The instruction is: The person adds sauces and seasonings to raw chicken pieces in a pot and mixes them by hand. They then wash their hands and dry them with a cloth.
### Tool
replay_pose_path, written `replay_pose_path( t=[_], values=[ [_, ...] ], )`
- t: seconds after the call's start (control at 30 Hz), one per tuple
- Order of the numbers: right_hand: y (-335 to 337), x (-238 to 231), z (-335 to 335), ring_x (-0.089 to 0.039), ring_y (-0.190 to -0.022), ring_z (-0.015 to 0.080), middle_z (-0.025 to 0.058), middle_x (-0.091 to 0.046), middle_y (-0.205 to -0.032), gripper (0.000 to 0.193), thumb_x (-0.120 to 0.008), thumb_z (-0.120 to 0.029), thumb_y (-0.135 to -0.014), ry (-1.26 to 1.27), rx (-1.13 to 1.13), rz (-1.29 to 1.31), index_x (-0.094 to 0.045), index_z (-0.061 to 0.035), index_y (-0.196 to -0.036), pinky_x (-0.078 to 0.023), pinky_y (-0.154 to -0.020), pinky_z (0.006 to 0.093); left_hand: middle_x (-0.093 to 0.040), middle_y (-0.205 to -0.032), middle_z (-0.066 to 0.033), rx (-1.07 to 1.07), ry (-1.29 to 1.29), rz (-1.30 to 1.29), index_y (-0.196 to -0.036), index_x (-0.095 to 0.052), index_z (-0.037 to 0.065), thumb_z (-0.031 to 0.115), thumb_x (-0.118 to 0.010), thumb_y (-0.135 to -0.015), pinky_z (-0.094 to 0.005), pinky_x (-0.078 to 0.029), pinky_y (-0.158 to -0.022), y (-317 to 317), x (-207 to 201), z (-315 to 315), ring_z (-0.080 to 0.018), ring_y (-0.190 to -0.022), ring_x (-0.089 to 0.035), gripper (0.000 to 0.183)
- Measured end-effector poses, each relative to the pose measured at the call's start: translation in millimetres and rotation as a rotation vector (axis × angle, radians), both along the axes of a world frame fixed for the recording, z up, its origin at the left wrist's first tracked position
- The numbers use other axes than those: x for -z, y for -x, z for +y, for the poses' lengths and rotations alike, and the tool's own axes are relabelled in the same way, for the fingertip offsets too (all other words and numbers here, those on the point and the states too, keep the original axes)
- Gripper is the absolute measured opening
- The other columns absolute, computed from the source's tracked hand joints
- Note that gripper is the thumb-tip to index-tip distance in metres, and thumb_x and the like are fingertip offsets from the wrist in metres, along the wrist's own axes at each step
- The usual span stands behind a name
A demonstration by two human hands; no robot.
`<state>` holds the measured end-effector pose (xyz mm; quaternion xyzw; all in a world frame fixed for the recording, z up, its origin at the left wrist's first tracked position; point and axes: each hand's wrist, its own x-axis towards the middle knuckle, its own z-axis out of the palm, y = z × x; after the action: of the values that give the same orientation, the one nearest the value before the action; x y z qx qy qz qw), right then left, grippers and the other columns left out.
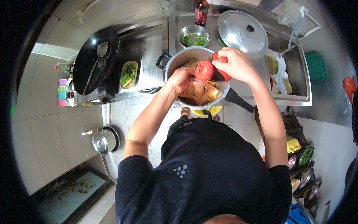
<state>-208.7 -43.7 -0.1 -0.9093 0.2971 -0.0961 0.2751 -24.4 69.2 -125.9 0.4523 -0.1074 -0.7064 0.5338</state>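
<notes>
Above a large metal pot (172, 64), my right hand (238, 64) is closed around a red-and-dark container. The container's rounded red end (204, 70) has dark spots like holes, and its middle looks dark. My left hand (182, 79) comes from the other side, thumb and fingers curled against that red end. Part of its grip is hidden. In the pot lie pale and browned pieces that look like chicken (207, 95). The pot's long black handle (239, 100) points to the lower right.
Behind the pot stand a metal bowl of greens (193, 36), a dark bottle (201, 13) and a lid (242, 33). Left are a black wok (88, 61) and a dish of greens (128, 74). A sink (301, 71) is at right; a yellow basin (213, 110) sits below.
</notes>
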Motion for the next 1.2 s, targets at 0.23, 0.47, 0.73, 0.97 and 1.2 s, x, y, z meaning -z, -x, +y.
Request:
replay_pose_path(
  t=[0.23, 0.47, 0.73, 0.97, 1.2],
  values=[
    [-6, -5, -1, -0.065, -0.086, 0.0367, 0.0196, -0.065, -0.089, 0.036, -0.066, -0.035, -0.078, -0.08, 0.027, 0.044, -0.068, -0.001, -0.087, -0.05, -0.076, 0.0428, -0.063, -0.11, -0.0243, -0.025, -0.02, 0.038, -0.118, -0.054, -0.011, 0.009, -0.045, -0.096, -0.0392, -0.061, -0.079, -6, -4, 4, -0.0344, -0.094, -0.067, 0.031],
    [-4, 9, -3, -0.06, -0.072, 0.0269, 0.0142, -0.062, -0.078, 0.031, -0.067, -0.031, -0.081, -0.06, -0.017, -0.096, -0.062, -0.0002, -0.076, -0.047, -0.067, 0.0384, -0.064, -0.11, -0.0238, -0.027, 0.024, 0.019, -0.116, -0.054, -0.012, 0.008, -0.045, -0.096, -0.0388, -0.061, -0.078, -7, -5, 5, -0.0339, -0.093, -0.067, 0.03],
    [44, 50, -29, -0.033, -0.049, -0.0014, -0.0074, -0.045, -0.068, 0.009, -0.061, -0.018, -0.088, -1.176, 0.26, -0.667, -0.058, -0.0104, -0.084, -0.025, -0.041, 0.0159, -0.064, -0.083, -0.0106, 0.104, 0.148, -0.108, -0.099, -0.061, -0.003, 0.005, -0.053, -0.094, -0.0254, -0.053, -0.059, -22, -10, 10, -0.0165, -0.072, -0.065, 0.012],
    [108, 77, -37, -0.034, -0.047, -0.0011, -0.0075, -0.047, -0.069, 0.011, -0.058, -0.018, -0.092, -1.21, 0.554, -1.071, -0.06, -0.0081, -0.09, -0.026, -0.04, 0.0151, -0.071, -0.084, -0.0108, 0.273, 0.348, -1.248, -0.094, -0.069, -0.001, 0.003, -0.061, -0.084, -0.0308, -0.055, -0.072, 5, -40, 6, -0.023, -0.076, -0.069, 0.013],
    [188, 104, -41, -0.031, -0.052, -0.0001, -0.0087, -0.043, -0.07, 0.014, -0.06, -0.018, -0.091, -1.031, 0.72, -1.197, -0.052, -0.0133, -0.081, -0.024, -0.045, 0.018, -0.069, -0.091, -0.0181, 0.092, 0.51, -1.649, -0.096, -0.07, 0.002, 0.005, -0.062, -0.082, -0.0358, -0.053, -0.075, 14, -84, 13, -0.0324, -0.083, -0.068, 0.016]
  ],
)
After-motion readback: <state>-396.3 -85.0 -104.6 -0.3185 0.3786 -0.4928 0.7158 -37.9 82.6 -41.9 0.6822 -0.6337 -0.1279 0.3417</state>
